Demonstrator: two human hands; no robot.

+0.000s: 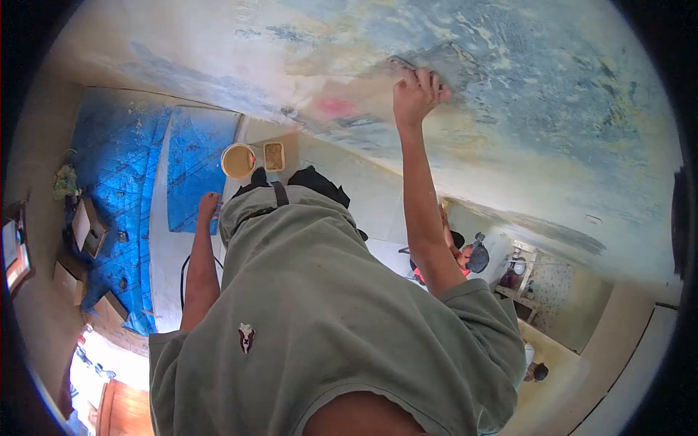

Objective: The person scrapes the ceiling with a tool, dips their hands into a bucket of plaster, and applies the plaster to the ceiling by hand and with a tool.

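My right hand (419, 94) is raised against the wall (538, 94), which is mottled with blue, grey and yellowish patches. Its fingers are curled over a thin, flat, dark-edged object at the wall surface. The fingers and the paint pattern mostly hide that object, so its kind cannot be made out. My left hand (210, 206) hangs low at my side, near a blue sheet (195, 171), its fingers loosely bent and slightly apart with nothing visible in them. A pinkish smear (336, 107) marks the wall to the left of my right hand.
By my feet stand a round bucket (238, 160) with beige contents and a small rectangular tub (274, 156). Open cardboard boxes (89, 227) lie on the blue covering at left. A person in a dark cap (476, 258) is below my right arm; another person (536, 372) is farther off.
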